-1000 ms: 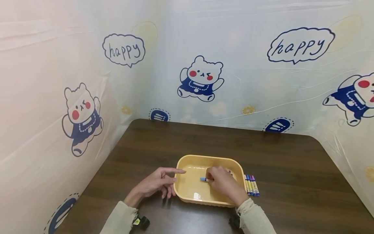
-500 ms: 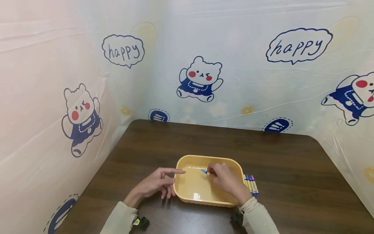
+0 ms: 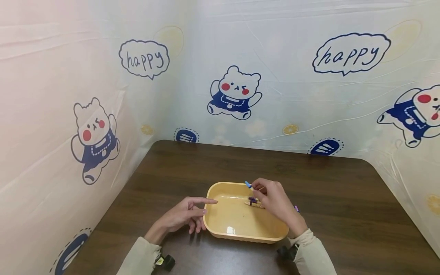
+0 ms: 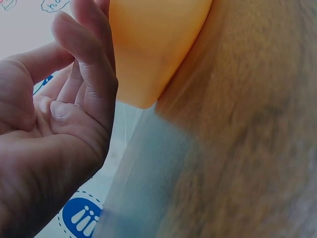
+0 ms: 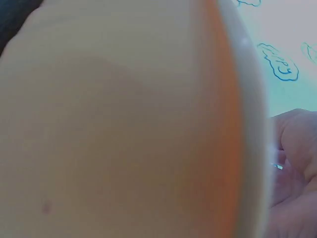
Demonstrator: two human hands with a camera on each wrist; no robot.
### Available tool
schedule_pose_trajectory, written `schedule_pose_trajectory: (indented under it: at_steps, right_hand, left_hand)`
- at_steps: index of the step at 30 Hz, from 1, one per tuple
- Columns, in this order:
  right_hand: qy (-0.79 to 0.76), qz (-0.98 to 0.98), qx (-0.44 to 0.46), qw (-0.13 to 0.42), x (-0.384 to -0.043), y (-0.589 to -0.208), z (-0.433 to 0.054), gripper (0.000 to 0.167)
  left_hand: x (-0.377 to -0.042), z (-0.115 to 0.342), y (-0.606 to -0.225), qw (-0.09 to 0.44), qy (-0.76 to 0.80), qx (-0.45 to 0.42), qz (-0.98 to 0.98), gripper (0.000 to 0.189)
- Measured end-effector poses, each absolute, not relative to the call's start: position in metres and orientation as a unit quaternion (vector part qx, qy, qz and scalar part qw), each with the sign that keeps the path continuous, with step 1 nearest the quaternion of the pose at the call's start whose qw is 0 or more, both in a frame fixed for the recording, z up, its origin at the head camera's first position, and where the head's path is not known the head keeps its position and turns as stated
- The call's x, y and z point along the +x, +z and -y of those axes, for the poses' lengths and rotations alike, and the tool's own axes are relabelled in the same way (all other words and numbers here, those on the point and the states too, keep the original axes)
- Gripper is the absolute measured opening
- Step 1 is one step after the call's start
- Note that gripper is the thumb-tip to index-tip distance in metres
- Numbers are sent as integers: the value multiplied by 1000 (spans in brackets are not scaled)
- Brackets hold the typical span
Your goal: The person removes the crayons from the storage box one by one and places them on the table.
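In the head view a yellow plastic basin (image 3: pixel 237 225) sits on the dark wooden table. My right hand (image 3: pixel 276 200) is over its right half and pinches a light blue crayon (image 3: pixel 248 185), tip pointing up and left near the far rim. Dark-tipped crayons (image 3: pixel 254 204) lie in the basin just below that hand. My left hand (image 3: pixel 183 214) rests at the left rim, index finger straight out over the inside, thumb at the edge. The left wrist view shows the left hand (image 4: pixel 74 109) beside the basin's outer wall (image 4: pixel 153 44).
Right of the basin, a purple crayon tip (image 3: pixel 296 209) shows past my right wrist, the rest of that row hidden. The tabletop (image 3: pixel 165 168) is bounded by a printed curtain (image 3: pixel 285 95) behind and at both sides. Dark wrist cameras (image 3: pixel 168 262) hang below my sleeves.
My right hand has lifted the blue crayon from the basin floor and moved up and right toward the far rim. The dark-tipped crayons have come into view. My left hand has stayed put.
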State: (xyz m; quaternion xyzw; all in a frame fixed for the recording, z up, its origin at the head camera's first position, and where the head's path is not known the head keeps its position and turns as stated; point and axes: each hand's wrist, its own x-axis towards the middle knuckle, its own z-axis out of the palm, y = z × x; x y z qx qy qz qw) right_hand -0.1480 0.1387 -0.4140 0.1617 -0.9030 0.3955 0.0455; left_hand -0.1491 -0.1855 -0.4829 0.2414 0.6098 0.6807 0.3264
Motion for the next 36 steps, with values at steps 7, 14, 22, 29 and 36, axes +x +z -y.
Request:
schedule_pose_trajectory:
  at_steps: [7,14,22,29,36]
  right_hand:
    - [425,889,151,75,-146,-407,-145,12]
    - [439,883,142,82,-142,-404,-148,14]
    - [446,880,115,115,-131,-401,-165,13]
    - [449,878,82,146,-119,-408,-185,14]
    - [444,876,68,174,-107,-412,-197,13]
  left_hand:
    - [-148,185,-484,326,684,238,-607,46]
    - [-146,185,-487,326,696,238,-594,46]
    - [-146,186,-485,321,693,238,-600,47]
    - [-147,186,-483,328,687,233,-605,47]
    - [-147,185,-483,327,684,229,-610,48]
